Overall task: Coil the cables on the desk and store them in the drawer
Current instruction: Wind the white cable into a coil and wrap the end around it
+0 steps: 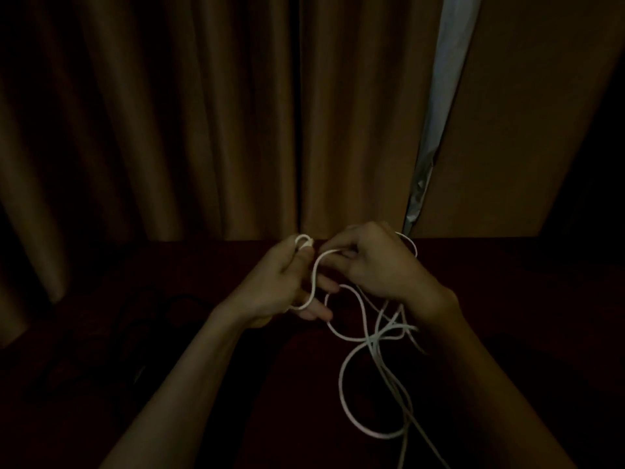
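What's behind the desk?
Brown curtains hang there, a pale strip showing through one gap. Anything beyond is covered; the left hand and right hand, gripping the white cable, hide part of the desk edge.

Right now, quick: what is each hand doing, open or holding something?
Left hand: closed on the white cable, which loops round its fingers.
Right hand: closed, pinching the same cable.

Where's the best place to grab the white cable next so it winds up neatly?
Probably the single strand of the white cable just past the left hand, where the right hand pinches it. Come from the right side, above the tangle. That stretch runs alone and clear, while the loose loops below cross over one another and would likely snag.
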A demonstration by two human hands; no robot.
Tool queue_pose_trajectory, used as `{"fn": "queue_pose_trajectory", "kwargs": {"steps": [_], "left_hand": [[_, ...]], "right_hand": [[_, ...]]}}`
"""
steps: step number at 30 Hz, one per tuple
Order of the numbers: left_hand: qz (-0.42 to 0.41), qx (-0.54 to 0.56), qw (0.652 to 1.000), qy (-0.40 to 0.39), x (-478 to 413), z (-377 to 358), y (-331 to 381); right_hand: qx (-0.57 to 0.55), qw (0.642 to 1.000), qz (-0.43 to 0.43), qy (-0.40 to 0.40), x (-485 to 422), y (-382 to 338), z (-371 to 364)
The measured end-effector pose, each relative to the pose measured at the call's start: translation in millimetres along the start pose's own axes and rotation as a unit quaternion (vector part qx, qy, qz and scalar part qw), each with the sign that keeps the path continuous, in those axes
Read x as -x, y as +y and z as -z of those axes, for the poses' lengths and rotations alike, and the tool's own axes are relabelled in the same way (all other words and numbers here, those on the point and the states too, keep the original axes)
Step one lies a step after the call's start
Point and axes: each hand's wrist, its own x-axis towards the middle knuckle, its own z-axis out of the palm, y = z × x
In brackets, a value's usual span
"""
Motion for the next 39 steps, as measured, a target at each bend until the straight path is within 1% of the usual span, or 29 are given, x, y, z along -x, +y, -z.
{"fn": "queue_pose_trajectory", "kwargs": {"steps": [2,6,9,11,13,15,17,19,20,23,24,25,27,29,31,34,37,39], "left_hand": [[-0.015,-0.004,1.0,-0.001,-2.3,-3.9,-3.1],[0.02,0.09,0.996,0.004,-6.2,-7.2,-2.7],[0.019,0.093,0.995,-0.01,-6.0,-8.9,-0.4],[-0.003,0.073,0.997,-0.009,-5.3,-9.8,-0.9],[-0.018,0.06,0.998,-0.005,-4.3,-9.6,-1.9],[-0.01,0.072,0.997,-0.013,-3.0,-9.7,-0.6],[-0.006,0.065,0.998,-0.023,-1.8,-9.8,1.6],[-0.028,0.044,0.999,-0.003,-2.9,-8.0,1.4],[-0.034,0.054,0.998,0.014,-5.1,-5.8,-0.2],[-0.014,0.123,0.99,0.068,-11.5,5.6,-1.5],[-0.008,0.124,0.989,0.084,-13.2,9.5,-1.4],[-0.004,0.107,0.989,0.097,-13.8,12.7,-1.9],[0.018,0.031,0.994,0.104,-13.4,14.6,-3.3],[0.055,-0.038,0.994,0.081,-9.8,10.9,-3.2],[0.078,-0.085,0.992,0.045,-6.2,4.8,-1.6],[0.08,-0.105,0.991,-0.017,-3.8,-6.4,0.8],[0.052,-0.107,0.991,-0.061,-0.5,-16.4,3.6],[0.016,-0.068,0.995,-0.073,3.2,-21.4,8.8]], "right_hand": [[-0.026,0.999,-0.008,0.033,0.4,-0.3,2.2],[-0.071,0.996,-0.019,0.048,1.0,-0.4,5.5],[-0.055,0.997,-0.015,0.056,1.0,-2.2,7.0],[-0.036,0.999,-0.009,0.036,0.6,-1.5,8.8],[-0.023,1.0,-0.005,-0.006,0.4,0.2,10.5],[-0.029,0.999,-0.012,-0.044,1.3,0.5,11.5],[-0.051,0.997,-0.021,-0.06,2.8,-0.6,11.4],[-0.09,0.993,-0.037,-0.073,4.1,-1.0,10.8],[-0.109,0.99,-0.051,-0.078,4.4,0.8,10.5],[-0.151,0.978,-0.096,-0.109,7.1,9.0,9.1],[-0.155,0.976,-0.106,-0.113,8.0,11.1,8.4],[-0.153,0.976,-0.112,-0.107,8.4,11.8,8.2],[-0.122,0.986,-0.09,-0.062,7.4,7.8,10.5],[-0.098,0.994,-0.041,-0.022,5.3,0.0,14.8],[-0.084,0.996,0.006,-0.01,3.9,-8.1,17.0],[-0.071,0.996,0.037,0.028,2.7,-7.8,14.4],[-0.095,0.992,0.018,0.082,1.7,2.0,11.0],[-0.122,0.987,-0.004,0.1,1.2,8.1,8.2]]}}
